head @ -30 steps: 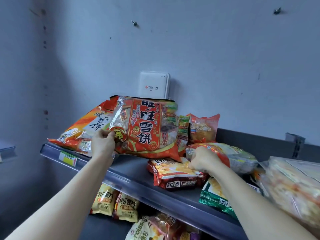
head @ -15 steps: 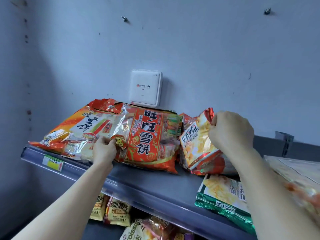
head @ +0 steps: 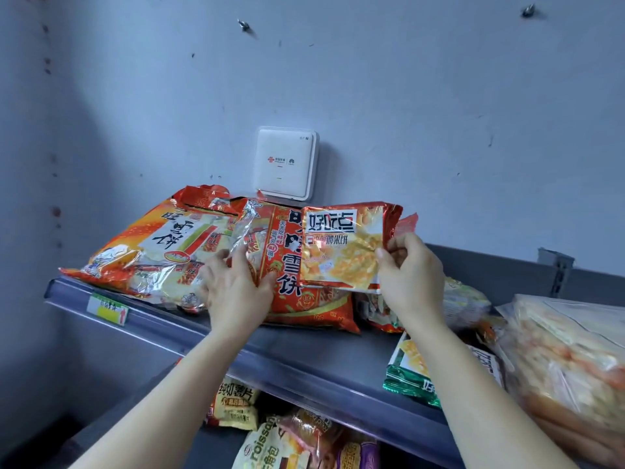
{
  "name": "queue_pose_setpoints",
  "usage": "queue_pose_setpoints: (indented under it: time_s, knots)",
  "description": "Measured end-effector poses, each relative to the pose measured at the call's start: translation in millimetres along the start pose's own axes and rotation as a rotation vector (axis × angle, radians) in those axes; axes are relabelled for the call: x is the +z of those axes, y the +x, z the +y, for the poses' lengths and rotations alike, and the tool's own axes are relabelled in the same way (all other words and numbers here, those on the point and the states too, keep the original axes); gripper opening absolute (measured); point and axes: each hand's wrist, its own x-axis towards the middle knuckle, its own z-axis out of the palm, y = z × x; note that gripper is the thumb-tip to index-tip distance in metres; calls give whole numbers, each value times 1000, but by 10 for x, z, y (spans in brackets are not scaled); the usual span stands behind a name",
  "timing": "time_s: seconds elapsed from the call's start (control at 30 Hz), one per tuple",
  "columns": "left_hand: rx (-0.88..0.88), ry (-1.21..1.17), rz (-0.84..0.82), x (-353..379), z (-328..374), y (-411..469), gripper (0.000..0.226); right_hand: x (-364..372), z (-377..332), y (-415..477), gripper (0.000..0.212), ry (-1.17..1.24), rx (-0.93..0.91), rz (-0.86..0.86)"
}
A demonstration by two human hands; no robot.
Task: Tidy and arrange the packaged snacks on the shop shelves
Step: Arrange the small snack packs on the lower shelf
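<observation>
Pinching the biscuit packet (head: 341, 248) by its right edge are right hand (head: 411, 277) fingers (head: 400, 242).

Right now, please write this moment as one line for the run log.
left hand: rests on large red bag | right hand: pinches small red biscuit pack, held up before it | green pack: on shelf

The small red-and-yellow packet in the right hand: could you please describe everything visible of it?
The small packet is a glossy, crinkled foil pouch, red at its sealed edges, with a yellow biscuit picture and a white label of bold black characters. It is held upright, face toward the camera, overlapping the front of the large red bag behind. The right hand pinches its right edge, thumb in front.
</observation>
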Motion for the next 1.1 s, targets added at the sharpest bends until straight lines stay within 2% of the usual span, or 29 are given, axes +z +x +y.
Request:
queue_pose_setpoints:
  time_s: [0.1, 0.2, 0.27, 0.37, 0.5, 0.57, 0.93, 1.1]
  knots:
    - [119, -42, 28, 13, 135, -123, 56, -26, 8, -88, 10, 80, 14, 13]
    - [179, -244, -6, -23, 338, -247, 35, -98, 30, -182, 8, 142, 46, -16]
    - [180, -490, -72, -57, 444, -327, 19, -187, 62, -247, 7, 181, 73, -27]
    - [65, -742, -150, -111, 575, -468, 6, -376, 121, -329, 10, 209, 96, -2]
    - [-41, -884, -173, -131, 761, -728, 3, -701, 178, -452, 17, 249, 126, 34]
    - [-70, -941, -176, -157, 867, -893, 10, -893, 217, -531, 16, 256, 138, 52]
    - [-90, -1139, -291, -370, 1647, -2269, 8, -2518, 428, -1118, 11, 212, 130, 138]
    - [-133, -1194, -438, -391, 1947, -3081, 9, -3297, 681, -1510, 15, 169, 194, 144]
